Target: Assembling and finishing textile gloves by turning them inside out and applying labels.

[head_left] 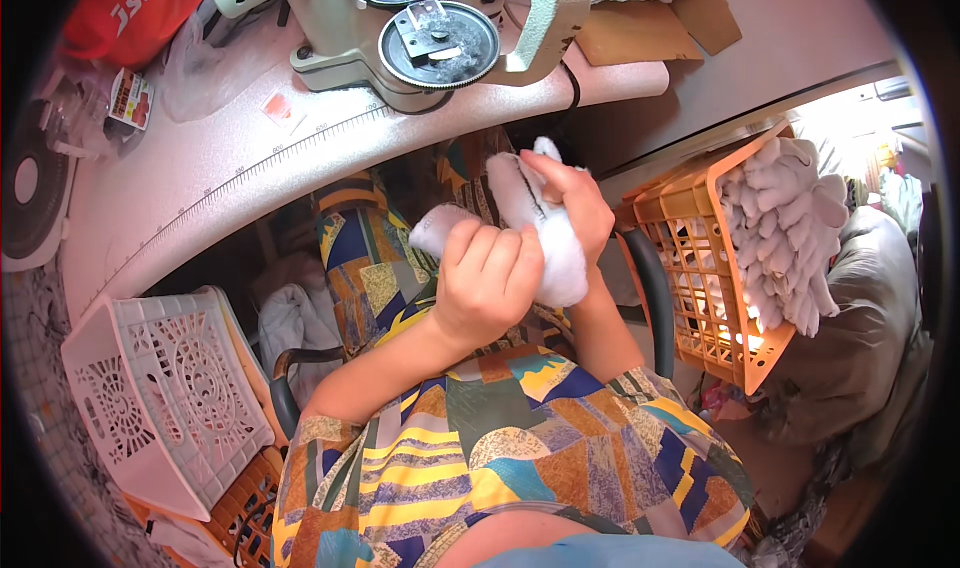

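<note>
Above my lap I hold a white plush piece (562,263) with a thin dark line running along it. My left hand (485,276) is closed in a fist on its near left side. A paler end of the cloth (438,230) sticks out to the left of that fist. From the right, my right hand (583,206) wraps round the upper part, index finger lying along the top. A small white tip shows above that finger. My palms and the plush's underside are hidden.
Ahead stands a sewing machine with round metal discs (438,46) on a white table with a ruler edge (290,148). An orange crate (700,278) full of white plush pieces (785,233) is at right. A white plastic basket (175,393) stands at left. Chair armrests (652,298) flank me.
</note>
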{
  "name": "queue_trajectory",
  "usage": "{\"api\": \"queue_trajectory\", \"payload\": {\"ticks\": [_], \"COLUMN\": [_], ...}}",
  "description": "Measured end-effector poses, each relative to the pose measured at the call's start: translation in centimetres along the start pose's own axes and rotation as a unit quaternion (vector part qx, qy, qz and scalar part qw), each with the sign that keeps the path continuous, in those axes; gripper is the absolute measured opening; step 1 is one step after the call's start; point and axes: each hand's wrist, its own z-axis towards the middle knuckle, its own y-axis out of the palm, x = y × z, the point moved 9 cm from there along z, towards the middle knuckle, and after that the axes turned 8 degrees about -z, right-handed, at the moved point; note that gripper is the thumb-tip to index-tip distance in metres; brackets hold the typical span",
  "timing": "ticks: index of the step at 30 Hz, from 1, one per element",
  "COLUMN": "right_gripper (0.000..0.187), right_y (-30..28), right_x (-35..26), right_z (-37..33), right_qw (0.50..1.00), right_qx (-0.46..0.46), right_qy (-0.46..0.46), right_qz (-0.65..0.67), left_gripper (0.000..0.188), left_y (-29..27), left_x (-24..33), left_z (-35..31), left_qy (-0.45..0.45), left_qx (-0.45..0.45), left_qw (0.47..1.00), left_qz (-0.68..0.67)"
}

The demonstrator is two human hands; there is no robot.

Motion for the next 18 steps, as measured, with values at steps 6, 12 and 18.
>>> {"api": "queue_trajectory", "payload": {"ticks": [6,12,18], "right_gripper": [0.073,0.074,0.105], "right_y": [0.4,2.3,5.9], "right_x": [2.2,5.8,1.9], "right_z": [0.0,-2.0,-3.7], "right_qw": [0.994,0.916,0.700], "right_qx": [0.031,-0.086,-0.250], "right_qy": [0.097,0.264,0.281], "right_qz": [0.050,0.288,0.607], "left_gripper": [0.028,0.039,0.033], "left_y": [-0.1,-0.1,1.8], "left_x": [0.7,-4.9,-8.4], "left_z": [0.1,-0.2,-0.9], "left_qy": [-0.001,-0.144,-0.280], "left_qx": [0.019,0.018,-0.023], "left_qw": [0.999,0.987,0.942], "left_qz": [-0.041,-0.073,-0.183]}}
